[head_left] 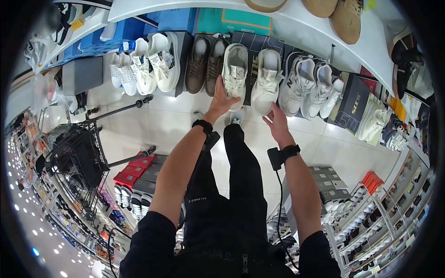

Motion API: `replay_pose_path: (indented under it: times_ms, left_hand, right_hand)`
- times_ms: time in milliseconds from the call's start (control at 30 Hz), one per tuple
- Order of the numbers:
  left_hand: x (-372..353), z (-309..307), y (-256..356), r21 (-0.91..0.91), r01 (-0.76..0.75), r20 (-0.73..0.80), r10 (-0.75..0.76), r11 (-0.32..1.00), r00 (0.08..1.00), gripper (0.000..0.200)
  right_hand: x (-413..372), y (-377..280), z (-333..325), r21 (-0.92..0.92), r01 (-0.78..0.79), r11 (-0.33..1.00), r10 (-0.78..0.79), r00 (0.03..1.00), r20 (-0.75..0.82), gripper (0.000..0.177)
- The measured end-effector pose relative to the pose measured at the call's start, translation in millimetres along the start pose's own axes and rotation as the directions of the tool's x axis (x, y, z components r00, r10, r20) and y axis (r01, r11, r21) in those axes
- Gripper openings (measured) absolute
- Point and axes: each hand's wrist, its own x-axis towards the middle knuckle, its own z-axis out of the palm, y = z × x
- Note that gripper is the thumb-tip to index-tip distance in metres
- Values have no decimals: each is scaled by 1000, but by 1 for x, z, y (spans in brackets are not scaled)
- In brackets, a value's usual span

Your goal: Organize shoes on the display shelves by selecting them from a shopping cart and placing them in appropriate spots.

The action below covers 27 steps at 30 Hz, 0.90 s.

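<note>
My left hand is at the toe and left side of a white sneaker, its thumb spread away from the fingers. To the right, my right hand touches or nearly touches the toe of a second white sneaker, fingers apart. Both sneakers stand on the shelf with their toes toward me. Brown shoes sit just left of them, and grey-white sneakers with an N stand on the right. Dark shoe boxes lie behind and under the pair.
A black shopping cart stands at the left, its handle reaching toward the shelf. Red shoe boxes and grey boxes are stacked lower down. An upper shelf edge curves over the shoe row. A cable hangs from my right wrist.
</note>
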Motion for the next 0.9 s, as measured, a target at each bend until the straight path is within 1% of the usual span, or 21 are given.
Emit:
replay_pose_path:
  times_ms: [67, 100, 133, 167, 200, 267, 300, 333, 367, 400, 467, 500, 567, 600, 667, 733, 767, 800, 833, 867, 900]
  left_hand:
    - [-2, -1, -2, -10, -18, 2, 18, 1000, 1000, 124]
    - [-3, -1, -2, -18, -37, 2, 37, 999, 999, 122]
    - [-4, -2, 0, -18, -35, 0, 35, 999, 999, 122]
    - [-5, -1, 2, -81, -40, 13, 41, 996, 999, 121]
    - [-6, 0, 4, -145, -45, 26, 49, 988, 998, 120]
    - [-4, 11, 7, -124, -54, 13, 56, 991, 998, 118]
    - [-5, 15, 9, -102, -62, -1, 63, 993, 998, 117]
    - [-13, 12, 37, 145, 10, 10, -11, 989, 1000, 116]
    - [-13, 12, 44, 145, 10, 11, -12, 989, 1000, 116]
    - [-12, 13, 43, 167, -18, -6, 19, 986, 1000, 115]
    - [-17, 16, 42, 186, -43, -15, 46, 982, 999, 114]
    - [-18, 16, 45, 217, -23, -14, 27, 976, 1000, 113]
    - [-22, 13, 56, 253, -7, -14, 11, 968, 1000, 112]
    - [-26, 12, 62, 285, 27, -7, -26, 958, 1000, 107]
    - [-43, 5, 77, 319, 64, -5, -66, 946, 998, 103]
    - [-60, -7, 102, 347, 34, 34, -49, 937, 998, 87]
    - [-70, -15, 116, 350, 28, 28, -41, 936, 999, 87]
    - [-80, -24, 128, 329, -10, 36, -2, 944, 999, 75]
    - [-90, -32, 141, 307, -50, 40, 39, 950, 998, 64]
    - [-102, -40, 155, 302, -154, -17, 167, 941, 986, 44]
    - [-116, -51, 174, 308, -156, -35, 175, 939, 984, 44]
  right_hand:
    - [16, 19, -15, -84, 22, 996, -34, 988, -149, 77]
    - [13, 18, -12, -84, 21, 996, -33, 988, -148, 77]
    - [3, 15, -3, -184, 30, 982, -63, 983, -175, 80]
    - [-6, 11, 6, -282, 36, 959, -96, 975, -199, 84]
    - [-13, 9, 14, -283, 35, 958, -95, 975, -199, 84]
    - [-21, 4, 24, -325, -59, 944, 4, 986, -166, 60]
    - [-16, 5, 19, -326, -59, 943, 4, 986, -167, 60]
    - [-10, 9, 12, -191, -12, 982, -6, 995, -96, 62]
    - [-4, 13, 6, -48, 26, 999, -27, 999, -27, 64]
    - [-4, 16, 5, -46, 22, 999, -24, 999, -31, 64]
    - [-8, 23, 3, -37, 110, 993, -108, 992, 58, 61]
    - [-10, 29, 0, -38, 110, 993, -108, 993, 55, 61]
    - [-19, 40, -1, 49, 143, 988, -142, 989, -37, 54]
    - [-26, 39, 1, 53, 147, 988, -145, 989, -35, 54]
    - [-45, 36, 1, -95, 189, 977, -190, 982, -10, 50]
    - [-65, 20, 0, -146, 197, 970, -192, 980, 47, 53]
    - [-75, 12, 2, -200, 205, 958, -188, 977, 101, 55]
    - [-93, -3, 15, -225, 213, 951, -202, 977, 72, 47]
    - [-102, -11, 19, -228, 224, 947, -210, 974, 85, 47]
    - [-113, -21, 22, -217, 265, 940, -246, 963, 109, 45]
    - [-122, -29, 27, -204, 304, 930, -281, 950, 135, 43]
